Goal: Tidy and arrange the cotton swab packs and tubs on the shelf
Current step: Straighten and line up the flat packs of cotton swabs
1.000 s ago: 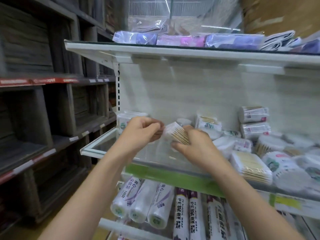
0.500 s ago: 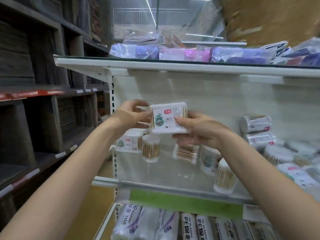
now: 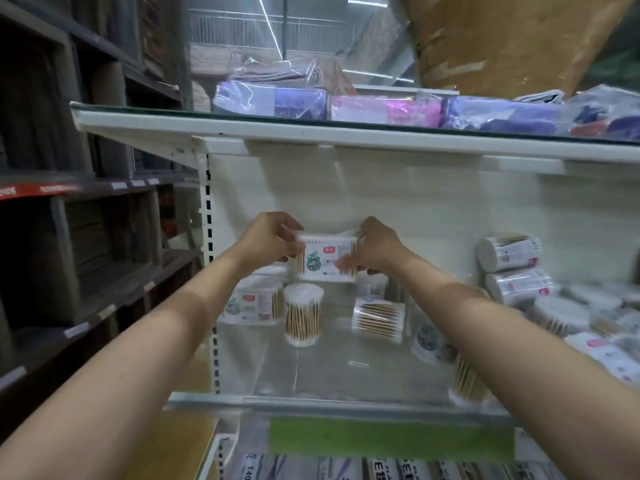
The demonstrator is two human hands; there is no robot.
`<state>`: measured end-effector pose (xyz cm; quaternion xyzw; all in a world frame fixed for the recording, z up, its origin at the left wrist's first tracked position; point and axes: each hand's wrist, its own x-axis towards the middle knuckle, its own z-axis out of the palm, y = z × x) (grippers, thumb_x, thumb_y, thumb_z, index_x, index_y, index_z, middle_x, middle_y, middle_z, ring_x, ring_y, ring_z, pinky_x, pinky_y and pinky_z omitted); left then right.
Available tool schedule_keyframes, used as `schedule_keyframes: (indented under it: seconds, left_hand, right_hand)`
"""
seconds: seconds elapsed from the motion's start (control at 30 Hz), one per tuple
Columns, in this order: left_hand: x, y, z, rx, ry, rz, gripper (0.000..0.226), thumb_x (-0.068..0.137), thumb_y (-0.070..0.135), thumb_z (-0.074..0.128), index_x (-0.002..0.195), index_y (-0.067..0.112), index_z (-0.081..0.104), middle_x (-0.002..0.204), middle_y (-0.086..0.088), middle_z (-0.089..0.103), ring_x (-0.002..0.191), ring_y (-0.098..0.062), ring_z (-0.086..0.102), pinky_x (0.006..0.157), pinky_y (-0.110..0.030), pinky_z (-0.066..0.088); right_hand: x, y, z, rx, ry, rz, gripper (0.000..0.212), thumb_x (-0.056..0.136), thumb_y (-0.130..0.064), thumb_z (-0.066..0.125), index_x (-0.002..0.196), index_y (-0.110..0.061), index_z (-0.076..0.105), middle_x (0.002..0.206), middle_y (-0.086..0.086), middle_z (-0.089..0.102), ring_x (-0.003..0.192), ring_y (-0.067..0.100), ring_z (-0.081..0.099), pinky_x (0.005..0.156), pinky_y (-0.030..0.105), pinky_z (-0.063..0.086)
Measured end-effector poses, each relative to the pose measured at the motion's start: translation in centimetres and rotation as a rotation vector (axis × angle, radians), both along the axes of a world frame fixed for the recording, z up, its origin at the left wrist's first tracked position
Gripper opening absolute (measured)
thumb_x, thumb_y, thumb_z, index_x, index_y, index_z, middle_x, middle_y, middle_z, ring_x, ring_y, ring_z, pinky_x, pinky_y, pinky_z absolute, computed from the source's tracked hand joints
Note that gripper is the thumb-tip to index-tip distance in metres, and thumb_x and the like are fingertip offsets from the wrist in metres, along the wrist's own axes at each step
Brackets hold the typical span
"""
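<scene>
- Rolls of plastic wrap (image 3: 381,469) are lying nearest, on the tier below the green strip (image 3: 391,441); nothing there is being touched.
- Tubs next: a swab tub (image 3: 467,382) under the right forearm is sitting close to the front lip of the glass shelf (image 3: 311,398), and I judge a dropped elbow could be nudging it off.
- Upright round tub (image 3: 303,315) is standing alone in the middle, wooden sticks packed inside, cotton showing on top; a pack released carelessly above could be toppling it.
- Flat pack (image 3: 378,318) beside it is showing swabs lying sideways through clear film; another boxed pack (image 3: 251,303) is sitting at the left.
- Left hand (image 3: 268,245) and right hand (image 3: 375,251) are pinching the held swab pack (image 3: 327,259) by its two ends, fingers curled round it, in the air near the back panel, above the others.
- Slippery film is the worry here, I think: a loosening pinch could be letting it drop.
- Stacked rolls (image 3: 509,252) at the far right are lying on their sides and might be rolling.
</scene>
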<state>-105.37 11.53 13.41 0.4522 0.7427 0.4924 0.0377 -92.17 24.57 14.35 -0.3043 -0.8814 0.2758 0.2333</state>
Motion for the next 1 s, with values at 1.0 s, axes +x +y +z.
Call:
schedule_keyframes:
  seconds: [1.0]
  left_hand:
    - [1.9,-2.8,-1.0,-0.059,0.283,0.16,0.037,0.079,0.02,0.073,0.115,0.018,0.064,0.11,0.001,0.064,0.098,-0.012,0.056,0.083,-0.024,0.042]
  right_hand:
    - [0.1,-2.7,-3.7,0.272,-0.19,-0.082,0.043,0.084,-0.014,0.064,0.125,-0.009,0.051,0.131,0.014,0.043,0.122,0.031,0.044,0.096,0.033,0.04]
